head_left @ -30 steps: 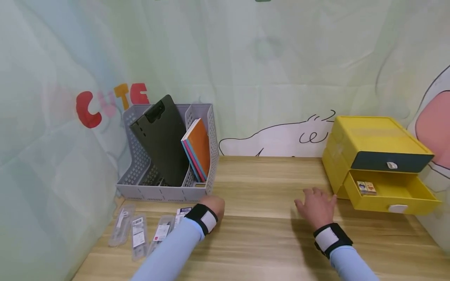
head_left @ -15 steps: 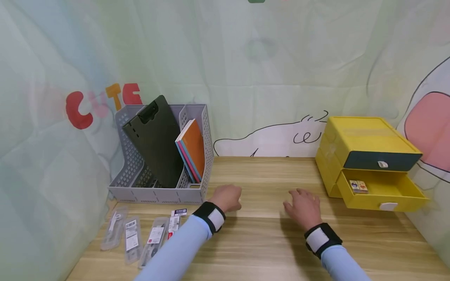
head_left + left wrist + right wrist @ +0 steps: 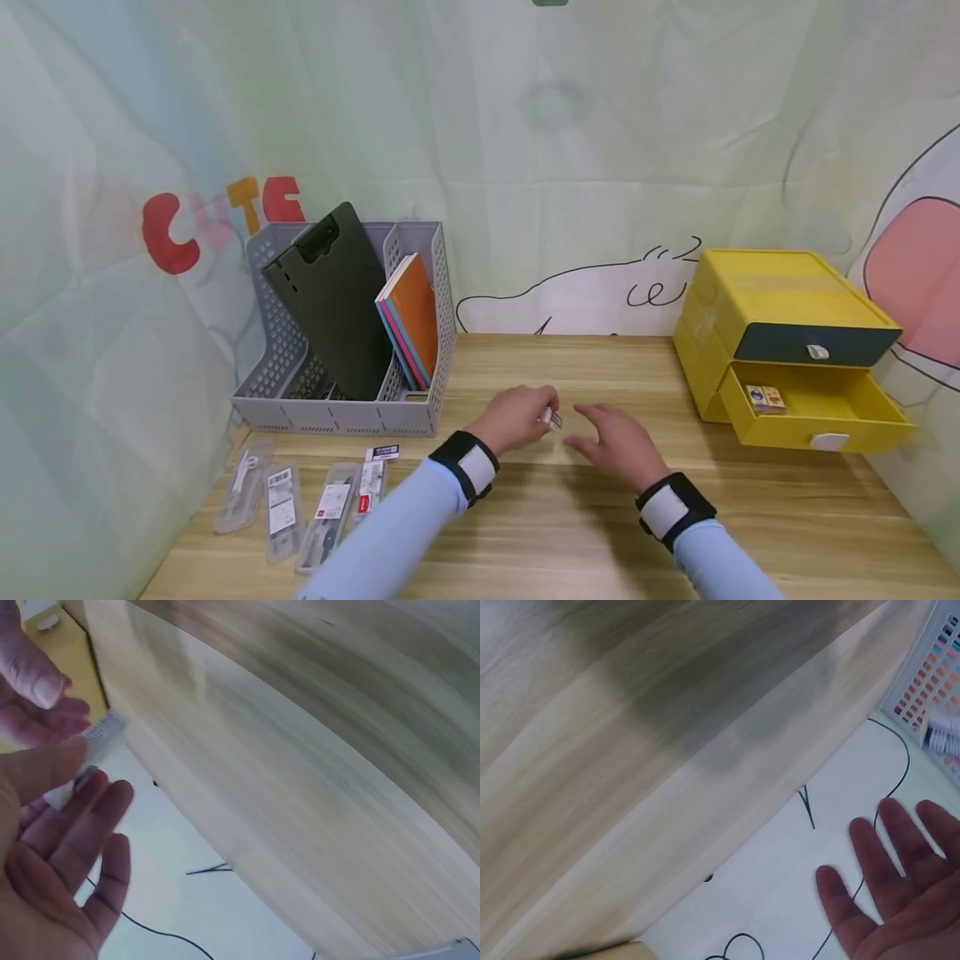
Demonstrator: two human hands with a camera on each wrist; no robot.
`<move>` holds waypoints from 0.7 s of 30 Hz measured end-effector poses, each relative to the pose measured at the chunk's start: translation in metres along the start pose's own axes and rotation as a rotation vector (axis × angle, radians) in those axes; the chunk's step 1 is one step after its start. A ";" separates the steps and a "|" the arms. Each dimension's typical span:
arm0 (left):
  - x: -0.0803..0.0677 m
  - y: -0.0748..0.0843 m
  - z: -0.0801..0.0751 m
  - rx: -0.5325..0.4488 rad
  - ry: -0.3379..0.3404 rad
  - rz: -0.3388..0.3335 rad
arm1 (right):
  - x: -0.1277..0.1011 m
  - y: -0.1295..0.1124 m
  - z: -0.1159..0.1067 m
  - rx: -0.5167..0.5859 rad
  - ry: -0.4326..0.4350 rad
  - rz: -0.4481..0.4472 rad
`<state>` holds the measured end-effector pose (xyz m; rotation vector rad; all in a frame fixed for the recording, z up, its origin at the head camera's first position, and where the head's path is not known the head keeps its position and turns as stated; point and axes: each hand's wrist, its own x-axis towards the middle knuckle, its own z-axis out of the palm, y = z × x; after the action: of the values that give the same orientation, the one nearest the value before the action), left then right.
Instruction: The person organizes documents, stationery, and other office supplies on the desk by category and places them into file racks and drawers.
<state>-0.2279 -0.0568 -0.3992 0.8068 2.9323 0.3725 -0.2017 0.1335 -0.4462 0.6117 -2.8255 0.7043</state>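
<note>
Over the middle of the table, my left hand point(image 3: 517, 418) pinches a small white piece point(image 3: 552, 419) with a printed label between thumb and fingers. The left wrist view shows that white piece point(image 3: 101, 735) jutting past the fingertips, its exact kind unclear. My right hand point(image 3: 622, 447) is just to its right, thumb and fingers spread and nothing in them. In the right wrist view the right hand's fingers point(image 3: 874, 870) are extended, with the labelled white piece point(image 3: 943, 739) beyond them. A yellow drawer point(image 3: 795, 435) stands pulled out at the right, holding small printed boxes point(image 3: 765, 399).
At the back left, a grey organizer basket point(image 3: 330, 417) holds a black clipboard point(image 3: 337, 308) and thin books point(image 3: 412, 321). Several clear labelled cases point(image 3: 282, 512) lie in front of it. The yellow drawer cabinet point(image 3: 802, 287) stands back right; a printed curtain point(image 3: 562, 167) hangs behind.
My left hand has moved right from the basket's front corner to mid-table, bringing the white piece into view. My right hand has shifted left, away from the drawer, and turned towards it.
</note>
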 end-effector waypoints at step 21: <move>-0.001 0.003 0.000 -0.109 0.013 0.042 | 0.002 -0.008 -0.004 0.007 0.046 -0.015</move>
<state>-0.2251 -0.0548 -0.3984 0.8550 2.8808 0.5373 -0.1997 0.1285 -0.4392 0.6093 -2.7743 0.7168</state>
